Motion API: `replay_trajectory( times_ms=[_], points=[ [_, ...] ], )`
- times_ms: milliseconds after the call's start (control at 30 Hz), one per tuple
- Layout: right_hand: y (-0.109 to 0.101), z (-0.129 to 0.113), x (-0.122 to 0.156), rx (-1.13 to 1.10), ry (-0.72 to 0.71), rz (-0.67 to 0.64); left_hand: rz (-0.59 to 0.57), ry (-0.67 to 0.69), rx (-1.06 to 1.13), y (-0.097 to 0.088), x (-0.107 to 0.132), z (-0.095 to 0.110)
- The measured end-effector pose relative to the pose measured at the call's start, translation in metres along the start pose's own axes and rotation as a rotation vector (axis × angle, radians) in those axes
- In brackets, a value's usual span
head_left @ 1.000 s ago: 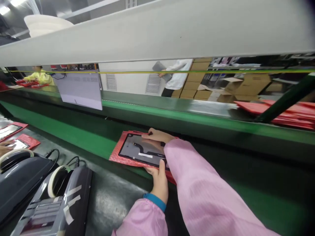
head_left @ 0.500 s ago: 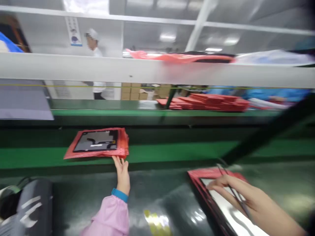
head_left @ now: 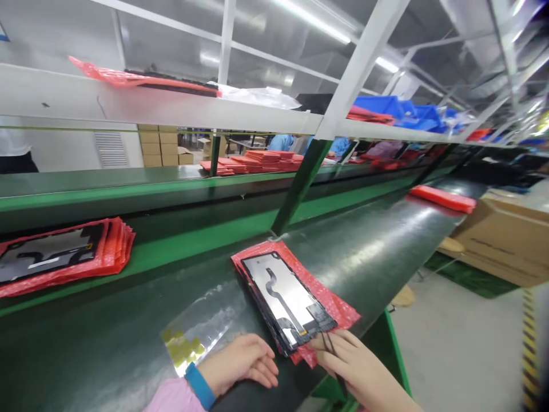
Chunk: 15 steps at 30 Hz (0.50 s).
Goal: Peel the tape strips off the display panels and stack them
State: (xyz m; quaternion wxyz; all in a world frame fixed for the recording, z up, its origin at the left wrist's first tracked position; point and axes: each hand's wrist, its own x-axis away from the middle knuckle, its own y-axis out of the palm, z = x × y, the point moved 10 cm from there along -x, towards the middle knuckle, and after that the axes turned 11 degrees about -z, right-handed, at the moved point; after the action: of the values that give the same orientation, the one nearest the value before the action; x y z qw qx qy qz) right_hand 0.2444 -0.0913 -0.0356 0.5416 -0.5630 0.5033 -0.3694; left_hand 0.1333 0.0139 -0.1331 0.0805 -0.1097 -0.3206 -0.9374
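Note:
A stack of display panels with silver backs and dark flex cables lies at an angle on the green bench, on a red bubble-wrap bag. My right hand is at the near end of the stack. Dark tweezers are held in it, and its fingertips reach the corner of the bag. My left hand, with a blue band at the wrist, hovers just left of the stack. Its fingers are loosely extended with nothing in them.
Another panel rests on red bubble-wrap bags at the left. A clear sheet with yellow tabs lies near my left forearm. Farther along the bench is a red bundle. A cardboard box stands at right.
The view has swung right. My left hand has left the bagged panel at left and come beside the right-hand stack. My right hand has moved to the stack's near end, still with the tweezers.

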Motion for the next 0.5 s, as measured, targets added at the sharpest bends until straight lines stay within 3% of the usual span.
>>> replay_trajectory(
  times_ms=[133, 233, 300, 400, 500],
  points=[
    [-0.007, 0.012, 0.002, -0.102, 0.088, 0.139, -0.057, -0.117, 0.055, 0.013, -0.005, -0.014],
    [-0.015, 0.01, 0.005, -0.247, 0.189, 0.272, -0.116, -0.138, 0.121, 0.028, -0.012, -0.012],
    [-0.014, 0.0, 0.002, -0.331, 0.199, 0.286, -0.119, -0.075, 0.156, 0.036, -0.02, -0.002],
    [-0.003, -0.008, -0.006, -0.441, 0.217, 0.205, -0.024, 0.101, 0.177, 0.037, -0.029, 0.018],
    [0.004, 0.021, 0.0, -0.519, 0.418, 0.257, 0.086, 0.207, 0.173, 0.032, -0.022, 0.033]
  ],
)
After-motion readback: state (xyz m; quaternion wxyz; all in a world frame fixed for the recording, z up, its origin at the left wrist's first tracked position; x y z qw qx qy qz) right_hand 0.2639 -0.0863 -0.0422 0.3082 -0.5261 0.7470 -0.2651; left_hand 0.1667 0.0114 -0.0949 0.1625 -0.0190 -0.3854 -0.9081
